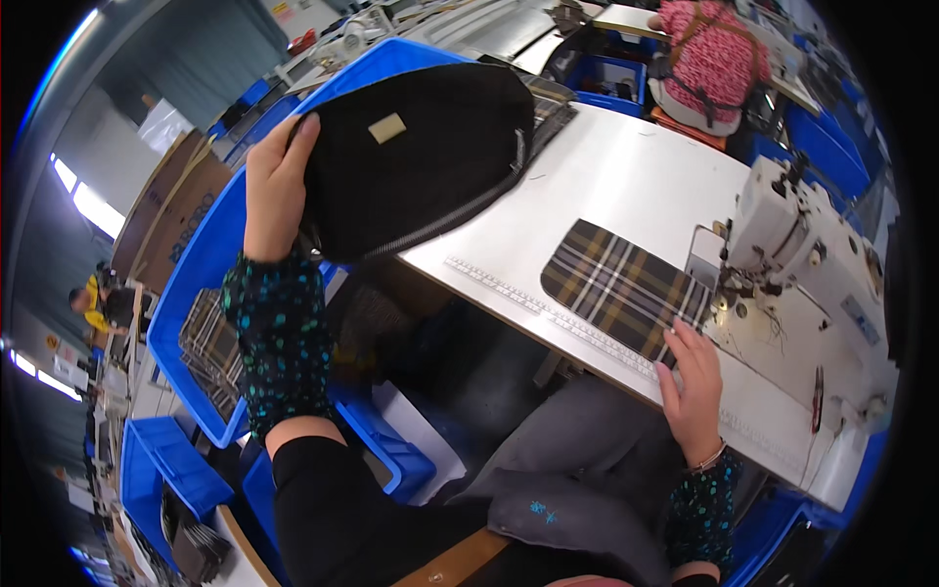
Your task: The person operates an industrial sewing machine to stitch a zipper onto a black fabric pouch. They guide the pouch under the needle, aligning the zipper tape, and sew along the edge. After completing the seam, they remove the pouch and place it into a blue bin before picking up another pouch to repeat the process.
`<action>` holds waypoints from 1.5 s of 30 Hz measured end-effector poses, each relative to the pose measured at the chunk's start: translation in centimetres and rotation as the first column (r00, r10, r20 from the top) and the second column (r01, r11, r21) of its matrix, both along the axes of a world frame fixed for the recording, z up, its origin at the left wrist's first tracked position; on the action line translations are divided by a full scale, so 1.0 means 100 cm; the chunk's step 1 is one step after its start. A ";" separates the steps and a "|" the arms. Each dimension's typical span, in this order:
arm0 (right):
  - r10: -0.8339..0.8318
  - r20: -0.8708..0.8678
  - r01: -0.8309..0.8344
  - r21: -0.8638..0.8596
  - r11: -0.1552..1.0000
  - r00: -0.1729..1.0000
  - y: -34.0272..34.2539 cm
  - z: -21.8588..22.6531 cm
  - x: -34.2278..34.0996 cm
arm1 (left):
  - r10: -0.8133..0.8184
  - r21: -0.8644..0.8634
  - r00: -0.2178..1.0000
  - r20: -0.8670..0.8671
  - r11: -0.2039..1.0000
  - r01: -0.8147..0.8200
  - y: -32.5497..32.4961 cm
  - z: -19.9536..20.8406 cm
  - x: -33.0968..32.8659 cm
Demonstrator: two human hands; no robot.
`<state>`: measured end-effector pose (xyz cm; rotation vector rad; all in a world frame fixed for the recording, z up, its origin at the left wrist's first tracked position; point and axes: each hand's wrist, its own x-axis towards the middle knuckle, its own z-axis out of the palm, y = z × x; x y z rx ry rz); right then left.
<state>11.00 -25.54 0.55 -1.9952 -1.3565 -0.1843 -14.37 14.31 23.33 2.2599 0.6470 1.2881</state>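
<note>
Raised at the left, my left hand (277, 186) pinches the edge of a black fabric panel (421, 176). A zipper runs along the panel's lower and right edge, and a small beige patch sits near its top. My right hand (694, 391) lies with fingers stretched out on the near corner of a plaid fabric piece (616, 284), flat on the white table (606, 166). The plaid piece has rounded left corners, and its right end reaches the needle area of a white sewing machine (802, 235).
A printed ruler strip (548, 311) runs along the table's front edge. Small snips (818, 396) lie right of the machine's needle area. A large blue bin (196, 323) with plaid pieces (210, 342) stands at the left. Another person (709, 59) sits at the far right.
</note>
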 end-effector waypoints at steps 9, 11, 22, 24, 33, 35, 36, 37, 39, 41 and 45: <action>0.450 -0.818 0.013 0.486 0.874 0.359 0.026 0.045 -0.029 | -0.500 -0.499 0.850 -0.164 0.786 0.366 -0.091 -0.071 0.035; 0.429 -0.864 0.061 0.459 0.886 0.264 0.027 0.055 -0.037 | -0.405 -0.356 0.857 -0.317 0.889 0.288 -0.089 -0.096 0.041; 0.276 -0.961 0.027 0.276 0.961 0.009 0.022 0.031 -0.077 | -0.730 -0.407 0.493 -0.473 0.677 0.613 -0.207 -0.149 0.049; 0.148 -0.944 -0.197 0.091 0.976 0.296 0.000 0.037 -0.058 | -0.873 -0.661 0.374 -0.313 0.484 0.573 -0.198 -0.146 0.046; 0.399 -0.777 -0.657 -0.025 0.754 0.487 -0.022 0.047 -0.047 | -0.986 -0.968 0.049 0.161 -0.149 0.200 -0.204 -0.173 0.057; 0.382 -0.826 -0.614 0.057 0.787 0.414 -0.027 0.044 -0.049 | -0.967 -0.969 0.070 0.244 -0.245 -0.009 -0.199 -0.177 0.057; 0.376 -0.847 -0.589 0.096 0.803 0.374 -0.029 0.044 -0.050 | -0.955 -0.950 0.088 0.282 -0.291 -0.114 -0.199 -0.179 0.058; 0.360 -0.861 -0.588 0.091 0.804 0.360 -0.030 0.045 -0.050 | -0.945 -0.938 0.119 0.304 -0.319 -0.134 -0.200 -0.180 0.057; 0.328 -0.886 -0.591 0.079 0.803 0.328 -0.029 0.050 -0.049 | -0.970 -0.970 0.122 0.209 -0.221 -0.100 -0.207 -0.179 0.058; 0.311 -0.907 -0.603 0.083 0.793 0.284 -0.029 0.052 -0.047 | -0.981 -0.983 0.116 0.153 -0.163 -0.085 -0.212 -0.174 0.058; 0.270 -0.940 -0.703 0.047 0.710 0.210 -0.031 0.045 -0.051 | -0.990 -0.989 0.026 0.141 -0.140 0.048 -0.215 -0.169 0.063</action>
